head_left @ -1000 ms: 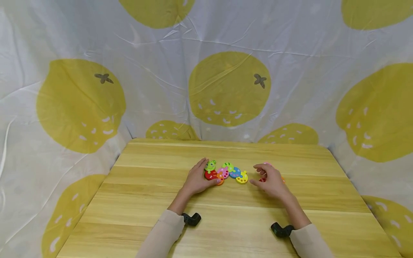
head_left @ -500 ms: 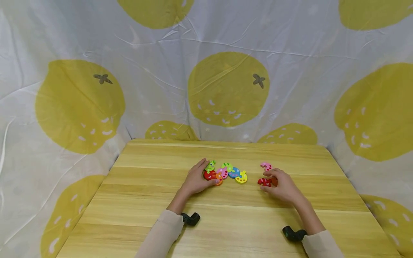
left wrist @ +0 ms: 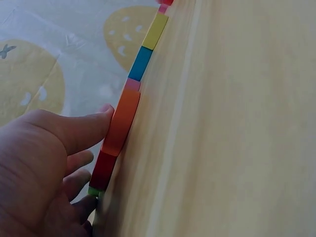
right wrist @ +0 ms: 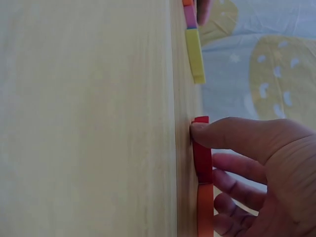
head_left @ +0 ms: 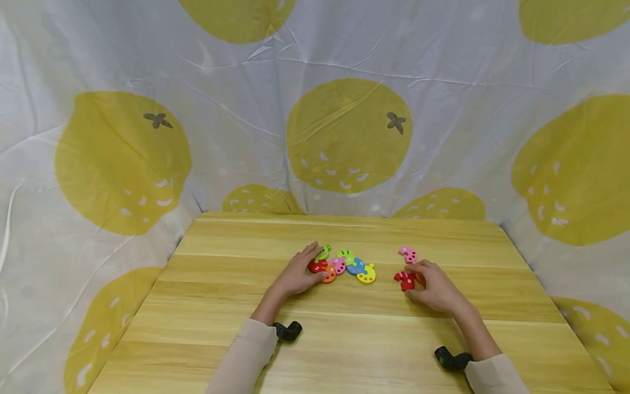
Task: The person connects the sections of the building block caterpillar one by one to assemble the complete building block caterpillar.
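Observation:
A caterpillar puzzle made of joined, numbered pieces lies mid-table, from a green head (head_left: 322,253) through red, orange, pink, green and blue to a yellow piece (head_left: 366,273). My left hand (head_left: 295,274) rests at its left end. The thumb touches the orange piece (left wrist: 124,121), and the outstretched fingers reach beside the head. To the right, my right hand (head_left: 435,286) pinches a loose red puzzle piece (head_left: 407,281) between thumb and forefinger. An orange piece (right wrist: 205,210) sits beside that red one, partly hidden by the hand. Just beyond lies a pink piece (head_left: 409,255).
The wooden table (head_left: 344,339) ends at a cloth backdrop (head_left: 231,137) printed with yellow fruit. Black wrist-worn devices sit on the left forearm (head_left: 289,331) and the right forearm (head_left: 453,359). A gap of bare wood separates the yellow piece from the red one.
My right hand has drawn back to the right from near the yellow piece and taken hold of the red piece, turning it slightly. The left hand and joined puzzle have shifted slightly left.

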A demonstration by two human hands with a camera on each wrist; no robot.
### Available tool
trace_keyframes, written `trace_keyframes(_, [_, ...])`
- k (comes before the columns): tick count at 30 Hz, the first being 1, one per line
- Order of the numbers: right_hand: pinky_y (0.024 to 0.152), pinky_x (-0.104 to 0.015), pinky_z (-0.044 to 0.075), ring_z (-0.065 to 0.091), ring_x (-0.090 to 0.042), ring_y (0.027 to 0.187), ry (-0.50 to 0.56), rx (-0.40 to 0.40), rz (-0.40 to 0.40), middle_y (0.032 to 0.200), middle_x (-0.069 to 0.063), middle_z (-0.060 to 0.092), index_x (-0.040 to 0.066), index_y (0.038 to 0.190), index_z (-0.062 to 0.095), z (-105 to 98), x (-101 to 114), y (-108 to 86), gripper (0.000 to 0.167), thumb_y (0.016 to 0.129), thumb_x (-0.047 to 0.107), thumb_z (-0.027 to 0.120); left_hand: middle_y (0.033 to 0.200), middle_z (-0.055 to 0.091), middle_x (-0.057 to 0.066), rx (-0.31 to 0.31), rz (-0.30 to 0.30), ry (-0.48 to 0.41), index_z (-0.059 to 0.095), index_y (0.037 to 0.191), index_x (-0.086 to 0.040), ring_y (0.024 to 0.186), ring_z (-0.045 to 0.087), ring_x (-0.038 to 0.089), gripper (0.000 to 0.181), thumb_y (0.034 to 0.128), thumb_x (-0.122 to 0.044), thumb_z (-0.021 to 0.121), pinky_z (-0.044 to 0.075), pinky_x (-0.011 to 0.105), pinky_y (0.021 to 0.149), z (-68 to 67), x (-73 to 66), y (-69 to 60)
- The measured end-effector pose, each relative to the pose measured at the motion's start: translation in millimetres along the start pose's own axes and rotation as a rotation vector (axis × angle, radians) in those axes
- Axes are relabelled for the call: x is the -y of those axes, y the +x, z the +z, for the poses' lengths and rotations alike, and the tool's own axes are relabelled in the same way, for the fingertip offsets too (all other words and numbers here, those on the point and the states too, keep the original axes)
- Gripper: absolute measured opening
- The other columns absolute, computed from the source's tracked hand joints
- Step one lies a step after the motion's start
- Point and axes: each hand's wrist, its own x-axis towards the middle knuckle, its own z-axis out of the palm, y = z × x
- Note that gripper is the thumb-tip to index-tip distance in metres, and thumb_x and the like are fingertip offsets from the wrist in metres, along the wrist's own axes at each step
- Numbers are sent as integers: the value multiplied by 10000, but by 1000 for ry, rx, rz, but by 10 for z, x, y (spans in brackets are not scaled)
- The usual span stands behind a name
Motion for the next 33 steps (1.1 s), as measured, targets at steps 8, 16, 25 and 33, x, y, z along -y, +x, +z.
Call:
trace_keyframes(8, [895, -453, 498, 570, -275, 1069, 0, 7, 7, 1217, -131, 636, 47, 1283, 702, 8, 2, 13, 561, 815, 298, 882, 1710, 268, 31, -22, -4, -12, 424, 1587, -160, 1582, 237, 327, 776, 934, -461, 717, 194, 530, 1288, 14, 24, 14])
trace_keyframes(16, [937, -501, 497, 565, -314, 1103, 9, -5, 36, 1221, -142, 629, 41, 1272, 702, 13, 16, 23, 553, 828, 323, 869, 1662, 353, 33, -78, -22, -30, 483, 1547, -151, 1528, 354, 326, 827, 860, -486, 800, 365, 530, 1212, 35, -1, 21])
trace_keyframes(25, [956, -545, 547, 640, -366, 1110, 76, -92, 54, 1246, -171, 667, 0, 1329, 652, 0, 85, 88, 561, 862, 246, 844, 1641, 384, 35, -38, -1, 57, 506, 1527, -165, 1521, 357, 303, 865, 829, -589, 793, 368, 518, 1211, -64, 18, 5])
trace_keyframes(33, [854, -417, 551, 620, -304, 1024, 113, -57, 37, 1218, -151, 653, 33, 1345, 655, 15, 131, 173, 553, 879, 270, 833, 1644, 386, 30, -31, 73, 143, 519, 1513, -205, 1539, 321, 294, 778, 872, -594, 728, 266, 559, 1241, -109, 129, -16])
